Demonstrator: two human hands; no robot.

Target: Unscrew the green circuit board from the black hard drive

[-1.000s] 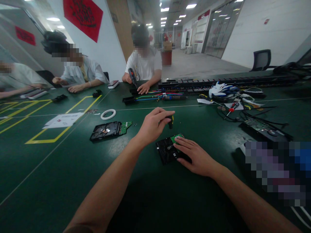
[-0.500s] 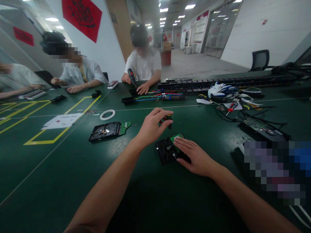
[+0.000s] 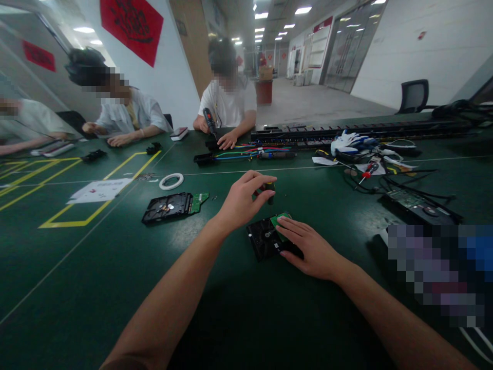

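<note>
The counter (image 3: pixel 115 288) has a smooth surface with a dull sheen. The hard drive (image 3: pixel 259 240) looks like metal, satin in finish; the screwdriver (image 3: pixel 271 198) has a plastic-looking handle. The gloves (image 3: pixel 351 144) are crumpled cloth, the sheet (image 3: pixel 100 190) matt paper, the far doors (image 3: pixel 344 55) glossy glass.

- On my remote feed, a green table (image 3: pixel 88 288) fills the foreground.
- Left: white pillar (image 3: pixel 175 82) bearing a red diamond-shaped poster (image 3: pixel 133 31) with dark characters; tan panel (image 3: pixel 195 61) just beside.
- Behind: pale grey floor (image 3: pixel 304 95), red cabinet (image 3: pixel 264 92), cardboard box (image 3: pixel 265 72) on top.
- Right: white wall (image 3: pixel 435 67), glass doors (image 3: pixel 344 56) farther back. I make out a black mesh-backed chair (image 3: pixel 414 96) beyond the table.
- Overhead: bright rectangular ceiling lights (image 3: pixel 303 10), rows running into the distance.
</note>
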